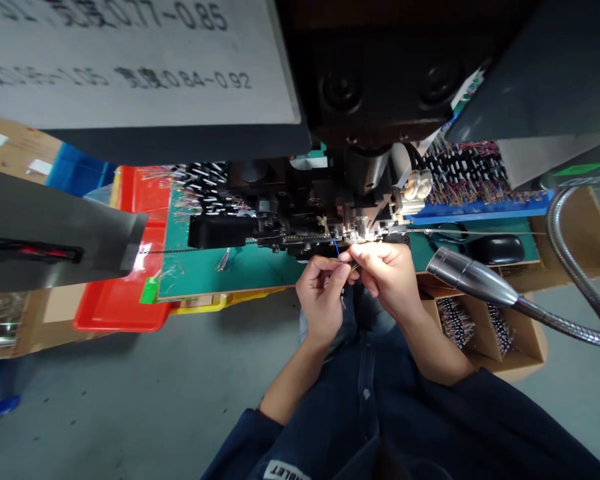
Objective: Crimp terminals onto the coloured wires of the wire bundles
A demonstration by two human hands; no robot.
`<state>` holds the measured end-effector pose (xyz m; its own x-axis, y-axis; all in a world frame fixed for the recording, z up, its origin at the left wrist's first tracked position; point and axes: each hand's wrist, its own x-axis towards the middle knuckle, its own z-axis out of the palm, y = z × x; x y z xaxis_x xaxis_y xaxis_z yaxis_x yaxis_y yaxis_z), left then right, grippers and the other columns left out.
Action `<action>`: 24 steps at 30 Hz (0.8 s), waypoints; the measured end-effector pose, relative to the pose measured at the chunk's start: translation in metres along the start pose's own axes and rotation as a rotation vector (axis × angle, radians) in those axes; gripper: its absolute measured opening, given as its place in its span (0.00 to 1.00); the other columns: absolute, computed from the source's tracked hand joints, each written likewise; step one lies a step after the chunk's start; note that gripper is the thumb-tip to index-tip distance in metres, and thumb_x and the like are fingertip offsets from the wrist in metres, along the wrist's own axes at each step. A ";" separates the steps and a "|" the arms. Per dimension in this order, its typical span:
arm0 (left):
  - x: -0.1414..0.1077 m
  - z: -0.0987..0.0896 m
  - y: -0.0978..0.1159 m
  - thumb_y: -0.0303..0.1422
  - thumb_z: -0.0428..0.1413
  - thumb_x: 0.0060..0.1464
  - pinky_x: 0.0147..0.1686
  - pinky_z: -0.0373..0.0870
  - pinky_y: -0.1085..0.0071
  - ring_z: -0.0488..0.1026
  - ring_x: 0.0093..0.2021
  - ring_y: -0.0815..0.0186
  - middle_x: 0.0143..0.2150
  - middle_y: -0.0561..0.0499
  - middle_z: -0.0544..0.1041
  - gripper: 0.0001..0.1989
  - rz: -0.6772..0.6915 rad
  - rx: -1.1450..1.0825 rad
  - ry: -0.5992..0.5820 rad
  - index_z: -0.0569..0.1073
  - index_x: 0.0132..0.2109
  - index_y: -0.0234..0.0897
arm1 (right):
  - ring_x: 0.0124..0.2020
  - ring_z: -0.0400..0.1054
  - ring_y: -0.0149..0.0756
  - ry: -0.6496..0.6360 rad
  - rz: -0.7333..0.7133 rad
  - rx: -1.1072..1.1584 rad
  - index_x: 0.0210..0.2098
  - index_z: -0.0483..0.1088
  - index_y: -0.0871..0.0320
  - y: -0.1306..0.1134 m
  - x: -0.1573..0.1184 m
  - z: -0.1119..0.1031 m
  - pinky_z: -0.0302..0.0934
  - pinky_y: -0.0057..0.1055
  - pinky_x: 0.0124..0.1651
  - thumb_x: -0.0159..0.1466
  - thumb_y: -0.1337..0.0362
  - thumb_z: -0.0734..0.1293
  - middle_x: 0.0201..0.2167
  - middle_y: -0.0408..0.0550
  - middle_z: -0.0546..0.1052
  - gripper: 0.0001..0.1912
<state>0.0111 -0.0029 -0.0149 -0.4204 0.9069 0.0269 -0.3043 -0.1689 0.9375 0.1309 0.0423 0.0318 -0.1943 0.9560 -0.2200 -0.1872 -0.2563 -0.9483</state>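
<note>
Both hands meet close in front of a crimping machine's lit metal head (363,230). My left hand (324,293) is closed in a pinch, thumb against forefinger, on thin wires. A blue wire (337,247) rises from the fingertips toward the machine head. My right hand (387,270) is closed too, its thumb and forefinger together at the same wires, just below the bright working point. The wire ends between the fingers are too small to make out. A strip of terminals (305,237) runs across the front of the machine.
A flexible lamp (473,277) reaches in from the right. Black-sleeved wire bundles (467,170) lie behind it in a blue tray. A red tray (120,307) stands left of the green mat (250,270). At lower right, a cardboard box (523,347) holds more bundles. Scissors (447,232) lie near a black mouse (497,249).
</note>
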 end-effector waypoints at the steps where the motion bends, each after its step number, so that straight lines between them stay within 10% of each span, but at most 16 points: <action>1: 0.000 0.000 0.000 0.44 0.75 0.69 0.34 0.83 0.73 0.81 0.29 0.70 0.35 0.54 0.85 0.16 0.001 0.001 0.001 0.80 0.40 0.41 | 0.16 0.62 0.30 -0.002 -0.004 0.006 0.34 0.89 0.53 0.000 0.000 0.000 0.66 0.32 0.26 0.72 0.43 0.79 0.15 0.39 0.74 0.21; 24: -0.001 -0.001 0.004 0.42 0.76 0.68 0.34 0.84 0.73 0.83 0.29 0.69 0.34 0.54 0.85 0.14 0.004 0.036 -0.039 0.82 0.41 0.41 | 0.15 0.57 0.27 0.003 -0.041 -0.036 0.37 0.89 0.53 0.005 0.000 -0.006 0.59 0.30 0.21 0.74 0.45 0.78 0.22 0.42 0.81 0.19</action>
<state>0.0091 -0.0052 -0.0119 -0.3880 0.9206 0.0430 -0.2717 -0.1589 0.9492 0.1361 0.0416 0.0260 -0.1840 0.9660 -0.1815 -0.1600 -0.2116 -0.9642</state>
